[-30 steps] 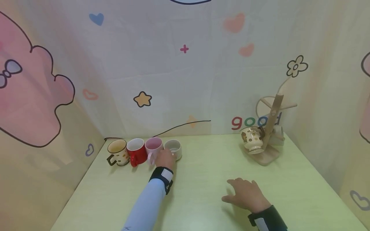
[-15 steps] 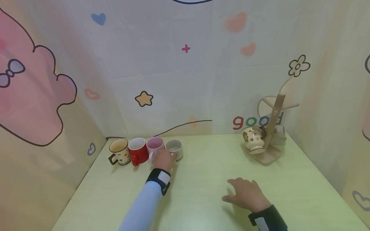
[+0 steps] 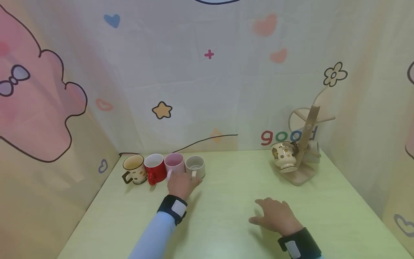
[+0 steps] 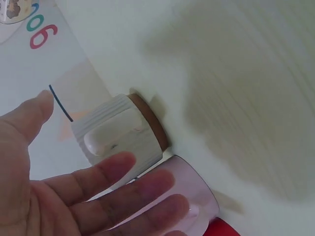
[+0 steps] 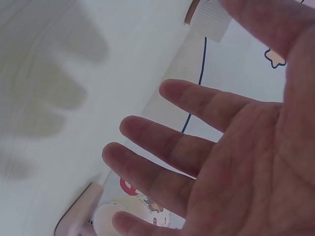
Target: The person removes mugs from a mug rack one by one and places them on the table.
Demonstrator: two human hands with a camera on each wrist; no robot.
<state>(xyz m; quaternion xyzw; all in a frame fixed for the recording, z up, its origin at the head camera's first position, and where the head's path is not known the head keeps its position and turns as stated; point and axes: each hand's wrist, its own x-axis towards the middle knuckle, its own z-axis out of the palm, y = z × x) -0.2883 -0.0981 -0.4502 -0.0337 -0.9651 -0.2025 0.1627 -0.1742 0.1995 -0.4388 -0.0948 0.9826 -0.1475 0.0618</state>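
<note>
My left hand point(image 3: 182, 185) hovers in front of a pink mug point(image 3: 174, 161) and a white ribbed mug point(image 3: 195, 164), its thumb and fingers spread apart and holding nothing. In the left wrist view the white mug's handle faces my palm and its base is brown; my fingers point(image 4: 152, 182) hide part of both mugs, so contact cannot be told. To their left stand a red mug point(image 3: 156, 169) and a cream spotted mug point(image 3: 136, 169) with a dark handle. Over the table's right front, my right hand point(image 3: 277, 217) has its fingers spread and holds nothing.
A wooden mug rack point(image 3: 308, 129) stands at the back right of the pale green table point(image 3: 226, 187). On it hang a cream mug with brown patterns point(image 3: 284, 157) and a pale mug point(image 3: 313, 151) behind the post. A patterned cloth point(image 3: 207, 90) closes off the back.
My left hand has drawn back from the white mug toward me, uncovering its handle, and its thumb has spread outward. The right hand stays nearly still. The view has shifted slightly.
</note>
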